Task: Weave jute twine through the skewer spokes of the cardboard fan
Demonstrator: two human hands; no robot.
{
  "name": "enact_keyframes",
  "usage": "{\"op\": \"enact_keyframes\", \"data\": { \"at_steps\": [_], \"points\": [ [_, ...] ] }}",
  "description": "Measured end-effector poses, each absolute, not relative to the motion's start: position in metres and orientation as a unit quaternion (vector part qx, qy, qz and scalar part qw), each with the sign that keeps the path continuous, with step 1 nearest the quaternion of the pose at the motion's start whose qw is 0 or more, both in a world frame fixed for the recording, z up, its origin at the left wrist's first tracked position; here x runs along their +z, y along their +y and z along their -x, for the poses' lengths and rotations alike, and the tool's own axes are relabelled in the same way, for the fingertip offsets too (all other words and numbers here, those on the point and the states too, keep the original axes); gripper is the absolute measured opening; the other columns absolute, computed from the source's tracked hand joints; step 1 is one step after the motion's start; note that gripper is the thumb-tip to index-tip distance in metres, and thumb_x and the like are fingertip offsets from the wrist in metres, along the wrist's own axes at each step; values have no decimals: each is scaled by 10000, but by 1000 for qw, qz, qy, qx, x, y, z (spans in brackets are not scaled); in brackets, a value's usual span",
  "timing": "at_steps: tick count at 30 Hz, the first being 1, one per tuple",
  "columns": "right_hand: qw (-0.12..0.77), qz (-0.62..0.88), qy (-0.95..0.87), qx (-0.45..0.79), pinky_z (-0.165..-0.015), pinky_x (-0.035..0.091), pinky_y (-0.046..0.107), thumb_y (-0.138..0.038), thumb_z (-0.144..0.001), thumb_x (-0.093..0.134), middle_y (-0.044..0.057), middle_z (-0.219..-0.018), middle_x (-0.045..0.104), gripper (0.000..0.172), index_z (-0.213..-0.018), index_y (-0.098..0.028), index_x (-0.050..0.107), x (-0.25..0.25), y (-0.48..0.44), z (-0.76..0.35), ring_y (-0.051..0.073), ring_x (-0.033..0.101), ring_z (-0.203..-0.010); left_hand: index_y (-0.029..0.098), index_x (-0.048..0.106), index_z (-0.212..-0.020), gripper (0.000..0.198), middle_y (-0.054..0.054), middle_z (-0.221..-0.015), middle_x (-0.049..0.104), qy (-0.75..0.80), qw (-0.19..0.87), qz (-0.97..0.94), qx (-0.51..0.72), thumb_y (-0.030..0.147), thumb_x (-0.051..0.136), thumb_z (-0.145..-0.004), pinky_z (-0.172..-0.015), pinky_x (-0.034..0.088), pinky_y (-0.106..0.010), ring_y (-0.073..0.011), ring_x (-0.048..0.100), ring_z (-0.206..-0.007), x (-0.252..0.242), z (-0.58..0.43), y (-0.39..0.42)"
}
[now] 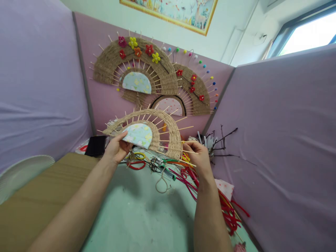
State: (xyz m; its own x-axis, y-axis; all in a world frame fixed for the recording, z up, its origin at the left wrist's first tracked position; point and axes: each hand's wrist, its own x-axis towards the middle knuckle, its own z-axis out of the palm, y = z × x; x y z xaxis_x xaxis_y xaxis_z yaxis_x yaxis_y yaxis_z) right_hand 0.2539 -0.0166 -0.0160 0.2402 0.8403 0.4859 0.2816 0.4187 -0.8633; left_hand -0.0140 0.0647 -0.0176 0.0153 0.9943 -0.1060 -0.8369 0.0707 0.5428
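Note:
A half-round woven twine fan with thin wooden sticks fanning outward is held up above the table. At its centre is a light blue floral fabric half-disc. My left hand grips the fan by the left end of this fabric piece, thumb on its front. At the fan's right edge, my right hand has its fingers closed around the protruding sticks, pinching near one of them. Whether those fingers also hold twine is too small to tell. The tips of the sticks stick out past the woven band.
Finished fans with felt flowers hang on the pink panel. Red-handled scissors, pipe cleaners and loose twine lie on the green table. Dark twigs stand right; a black phone lies left.

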Motion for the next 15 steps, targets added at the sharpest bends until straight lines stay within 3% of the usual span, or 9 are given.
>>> {"op": "enact_keyframes", "data": {
  "at_steps": [15],
  "points": [
    [611,524,-581,120,-583,445,280,-343,-766,636,14,-670,669,168,-702,-191,665,-8,-23,-260,165,571,-608,82,683,-1056,272,-77,-701,734,253,679,-214,656,25,493,-870,-435,572,-223,-168,679,-504,-19,20,65]
  ]
}}
